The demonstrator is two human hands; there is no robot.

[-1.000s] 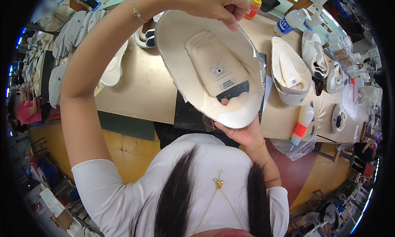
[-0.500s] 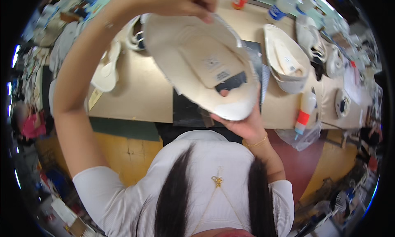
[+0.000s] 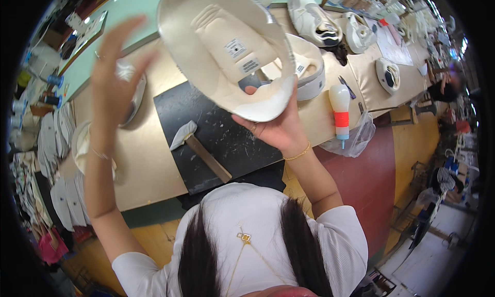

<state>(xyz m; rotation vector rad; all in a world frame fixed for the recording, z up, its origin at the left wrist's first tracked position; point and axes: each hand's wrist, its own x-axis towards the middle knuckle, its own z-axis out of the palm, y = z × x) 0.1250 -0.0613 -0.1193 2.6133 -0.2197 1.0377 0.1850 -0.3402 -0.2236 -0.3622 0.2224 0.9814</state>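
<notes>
My right hand holds a cream-lined shoe upper by its white heel end, thumb inside the opening and fingers beneath. The upper is raised over the bench, its inside with printed labels facing me. My left hand is off the upper, in the air to its left, fingers spread and smeared by motion; nothing shows in it. Below the upper, a hammer with a pale-wrapped head lies on a black board. Behind my right hand rests another white upper, partly hidden.
A squeeze bottle with a red band stands out on the bench's right, beside nippers and a plastic bag. White shoes lie at the back right. Stacks of grey pieces are at the left.
My left hand has let go of the upper and moved away to the left. The upper is still in my right hand. My view has turned, bringing the hammer into sight.
</notes>
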